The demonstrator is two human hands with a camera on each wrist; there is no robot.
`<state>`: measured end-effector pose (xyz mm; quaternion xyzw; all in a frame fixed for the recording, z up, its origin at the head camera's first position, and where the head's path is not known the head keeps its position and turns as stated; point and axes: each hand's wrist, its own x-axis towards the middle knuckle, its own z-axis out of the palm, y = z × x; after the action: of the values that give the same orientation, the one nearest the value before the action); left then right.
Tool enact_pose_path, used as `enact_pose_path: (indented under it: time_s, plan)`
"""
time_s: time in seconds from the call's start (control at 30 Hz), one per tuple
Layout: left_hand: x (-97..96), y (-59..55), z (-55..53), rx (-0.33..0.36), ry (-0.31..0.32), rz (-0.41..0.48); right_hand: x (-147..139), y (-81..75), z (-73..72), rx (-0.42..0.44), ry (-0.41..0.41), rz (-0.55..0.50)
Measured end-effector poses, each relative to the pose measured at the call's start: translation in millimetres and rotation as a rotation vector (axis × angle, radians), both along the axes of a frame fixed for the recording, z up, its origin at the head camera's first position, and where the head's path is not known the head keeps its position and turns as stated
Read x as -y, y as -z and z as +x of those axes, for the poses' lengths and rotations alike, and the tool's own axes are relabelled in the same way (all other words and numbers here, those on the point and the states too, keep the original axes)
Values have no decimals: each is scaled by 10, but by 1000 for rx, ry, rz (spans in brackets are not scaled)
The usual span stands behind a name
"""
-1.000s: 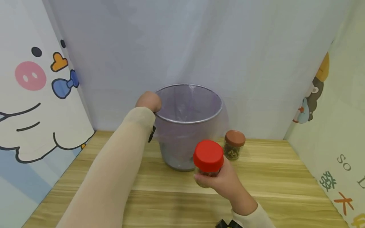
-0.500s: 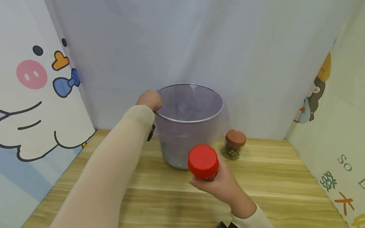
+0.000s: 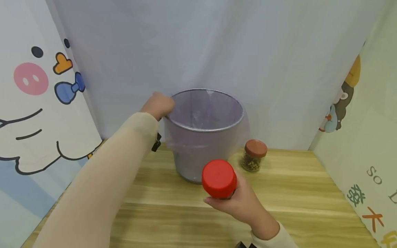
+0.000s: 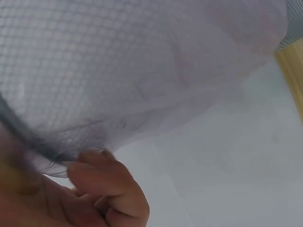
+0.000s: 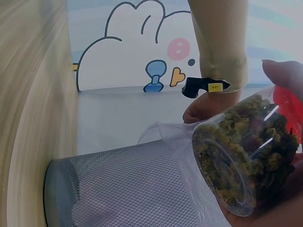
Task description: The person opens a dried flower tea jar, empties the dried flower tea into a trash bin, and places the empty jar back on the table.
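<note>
A grey mesh wastebasket stands upright, lined with a translucent pale-purple trash bag folded over its rim. My left hand is at the rim's left side. Its curled fingers pinch the bag by the dark rim in the left wrist view. In front of the basket, my right hand grips a clear jar with a red lid, thumb on the near side. Through the jar's wall, the right wrist view shows dried yellowish-brown flower buds.
A smaller glass jar with a brown lid stands right of the wastebasket, partly filled with dried bits. The wooden tabletop ends at a pale cloth backdrop, with printed cartoon panels on both sides.
My right hand has brought the red-lidded jar slightly left and down, lid tilted more toward the head camera. My left hand has shifted a little left and up at the rim.
</note>
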<state>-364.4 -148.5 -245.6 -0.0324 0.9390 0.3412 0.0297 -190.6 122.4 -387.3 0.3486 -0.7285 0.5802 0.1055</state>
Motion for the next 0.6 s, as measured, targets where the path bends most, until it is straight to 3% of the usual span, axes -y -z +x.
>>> enact_pose_path:
  time_s: [0.13, 0.23, 0.37, 0.5, 0.6]
  plan:
    - [24, -91, 81, 45, 0, 32, -15, -18, 11, 0, 28, 27]
    - [13, -152, 178, -9, -12, 22, -20, -23, 18, 3, 43, 39]
    - [-9, -179, 336, -194, -8, -58, -6, -23, 15, 27, 36, 57]
    - [-95, -158, 530, -387, 46, -162, 0, -14, 16, 80, 12, 54]
    - [-198, -116, 694, -505, 93, -188, -9, -6, 25, 80, 16, 52]
